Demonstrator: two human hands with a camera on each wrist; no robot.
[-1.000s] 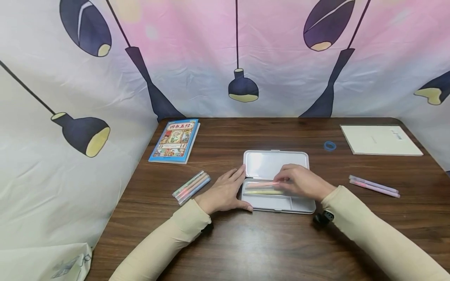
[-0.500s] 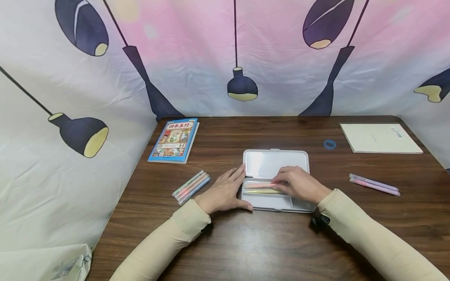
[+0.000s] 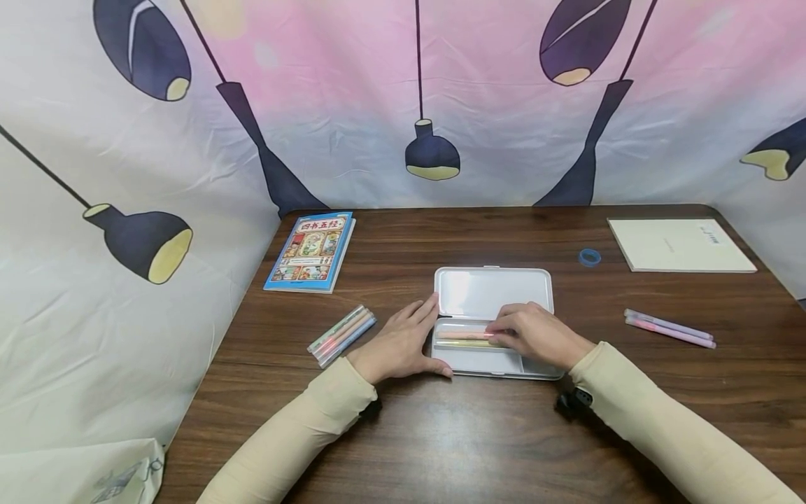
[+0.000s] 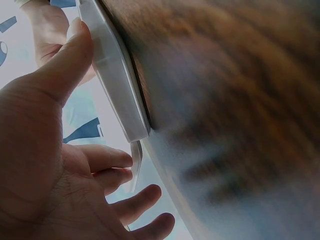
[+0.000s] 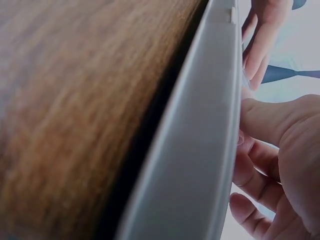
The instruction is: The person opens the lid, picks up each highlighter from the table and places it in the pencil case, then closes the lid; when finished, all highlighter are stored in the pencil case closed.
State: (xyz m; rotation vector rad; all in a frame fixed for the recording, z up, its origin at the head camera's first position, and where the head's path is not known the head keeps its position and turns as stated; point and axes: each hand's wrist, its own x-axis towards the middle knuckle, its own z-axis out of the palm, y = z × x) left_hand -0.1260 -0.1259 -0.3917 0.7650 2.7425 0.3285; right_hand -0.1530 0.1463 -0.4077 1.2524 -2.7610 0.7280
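Observation:
A white pencil case (image 3: 478, 361) lies with its lid (image 3: 494, 292) folded back on the table. In its rear compartment a peach pen (image 3: 462, 335) and a yellow pen (image 3: 462, 344) lie side by side. My right hand (image 3: 544, 336) reaches over the case's right part, thumb and fingers pinching the right ends of these pens, which it partly hides. My left hand (image 3: 403, 341) rests against the case's left side, fingers extended along the hinge and thumb at the front corner. The left wrist view shows the thumb on the case wall (image 4: 117, 85); the right wrist view shows curled fingers (image 5: 257, 182) behind the wall.
Several clear-capped pens (image 3: 342, 336) lie left of my left hand. Two purple-pink pens (image 3: 670, 329) are at the right. Farther back are a blue-covered book (image 3: 310, 252), a blue ring-shaped roll (image 3: 589, 257) and a cream notebook (image 3: 683, 245). A printed cloth hangs behind the table.
My right hand has shifted slightly left and settled lower over the case, and the pens have come to lie in the rear compartment. The left hand stays against the case.

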